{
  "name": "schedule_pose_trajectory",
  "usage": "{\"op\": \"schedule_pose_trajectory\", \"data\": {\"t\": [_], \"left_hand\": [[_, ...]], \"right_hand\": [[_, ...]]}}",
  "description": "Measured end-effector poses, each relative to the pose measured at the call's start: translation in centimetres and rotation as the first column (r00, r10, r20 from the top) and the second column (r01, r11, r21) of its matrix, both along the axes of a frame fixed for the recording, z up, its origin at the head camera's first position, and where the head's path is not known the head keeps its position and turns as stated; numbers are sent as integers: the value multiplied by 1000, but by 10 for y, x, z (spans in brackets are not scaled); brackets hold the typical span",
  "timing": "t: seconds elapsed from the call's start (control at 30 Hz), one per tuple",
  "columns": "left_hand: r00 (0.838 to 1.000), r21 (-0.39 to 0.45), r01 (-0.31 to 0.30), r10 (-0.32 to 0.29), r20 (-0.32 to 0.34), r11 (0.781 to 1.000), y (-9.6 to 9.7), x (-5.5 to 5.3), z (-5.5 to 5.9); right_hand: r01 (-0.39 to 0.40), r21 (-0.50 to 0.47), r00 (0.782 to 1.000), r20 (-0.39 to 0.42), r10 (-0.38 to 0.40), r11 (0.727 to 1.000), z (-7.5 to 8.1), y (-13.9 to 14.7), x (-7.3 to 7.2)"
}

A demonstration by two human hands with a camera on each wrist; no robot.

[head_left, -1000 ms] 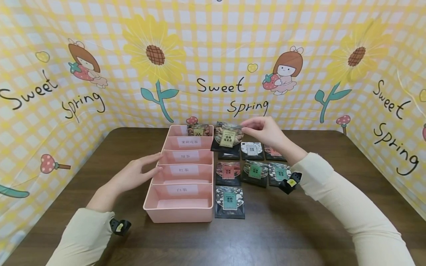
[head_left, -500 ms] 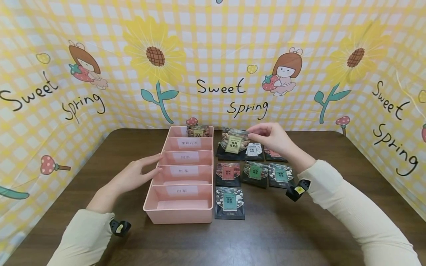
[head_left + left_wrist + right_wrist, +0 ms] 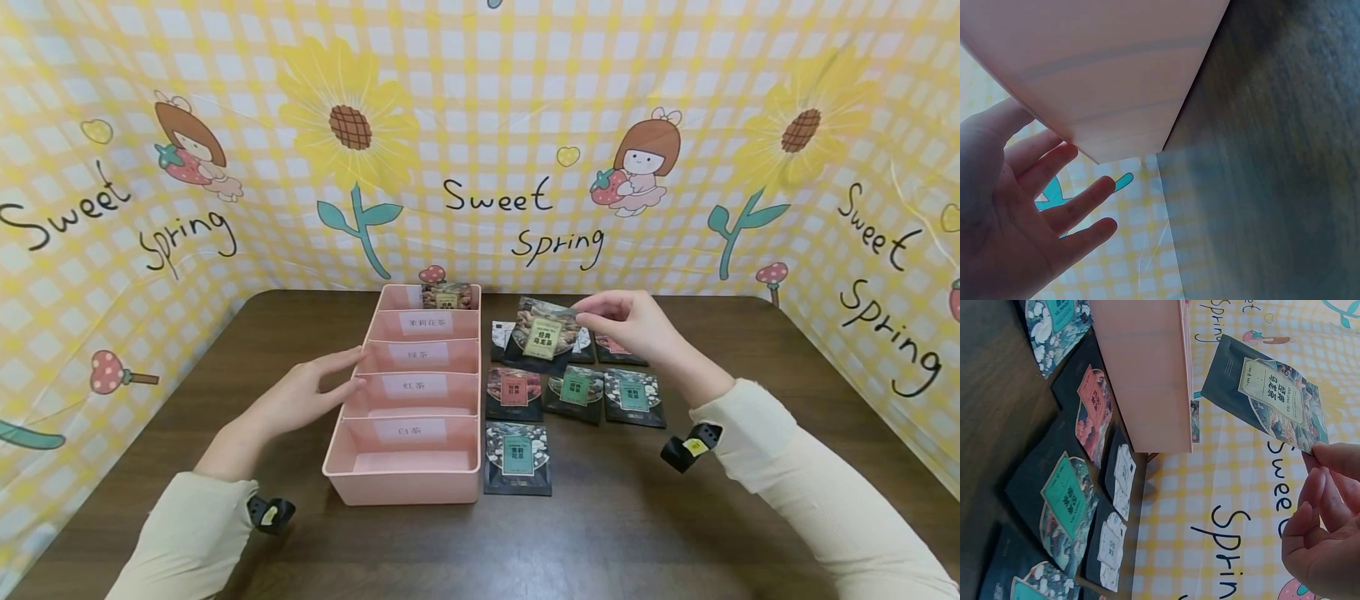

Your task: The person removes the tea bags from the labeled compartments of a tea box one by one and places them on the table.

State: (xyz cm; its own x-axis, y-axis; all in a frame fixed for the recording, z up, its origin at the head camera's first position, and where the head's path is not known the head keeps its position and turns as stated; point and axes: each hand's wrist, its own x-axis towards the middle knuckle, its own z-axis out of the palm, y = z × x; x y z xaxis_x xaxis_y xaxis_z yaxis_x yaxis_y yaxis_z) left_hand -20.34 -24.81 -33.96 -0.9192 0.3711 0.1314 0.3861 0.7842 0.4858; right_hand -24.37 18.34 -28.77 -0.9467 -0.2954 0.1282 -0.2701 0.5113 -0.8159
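Note:
In the head view, my right hand (image 3: 633, 333) pinches a dark tea sachet (image 3: 543, 337) with a yellow-green label by its upper right corner. The sachet hangs tilted above the back row and partly covers the white-labelled sachets there. The right wrist view shows thumb and finger on the corner of that tea sachet (image 3: 1272, 394). My left hand (image 3: 303, 392) touches the left rim of a pink divided box (image 3: 405, 487), fingers loosely extended. Another yellow-green-labelled sachet (image 3: 447, 295) stands in the box's farthest compartment. Paper labels mark the other compartments.
Right of the box lie several sachets: a red-labelled one (image 3: 513, 393), a green-labelled one (image 3: 575, 392), teal-labelled ones (image 3: 517, 458) and, behind, another red-labelled one (image 3: 620, 347). A checked cloth (image 3: 480, 100) rises behind the brown table (image 3: 600, 533).
My right hand has carried the yellow-green-labelled sachet rightward and nearer to me, away from the box's far end. My left hand keeps its place on the rim.

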Motion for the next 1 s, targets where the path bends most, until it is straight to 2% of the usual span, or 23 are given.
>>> {"op": "schedule_pose_trajectory", "data": {"t": [0.47,1.0], "left_hand": [[1000,0,2,-2,-15,1000,1,1,1],[1000,4,5,-5,-12,1000,1,3,3]], "right_hand": [[18,47,999,-34,-16,999,-15,16,14],[-11,23,1000,8,11,1000,-32,31,28]]}}
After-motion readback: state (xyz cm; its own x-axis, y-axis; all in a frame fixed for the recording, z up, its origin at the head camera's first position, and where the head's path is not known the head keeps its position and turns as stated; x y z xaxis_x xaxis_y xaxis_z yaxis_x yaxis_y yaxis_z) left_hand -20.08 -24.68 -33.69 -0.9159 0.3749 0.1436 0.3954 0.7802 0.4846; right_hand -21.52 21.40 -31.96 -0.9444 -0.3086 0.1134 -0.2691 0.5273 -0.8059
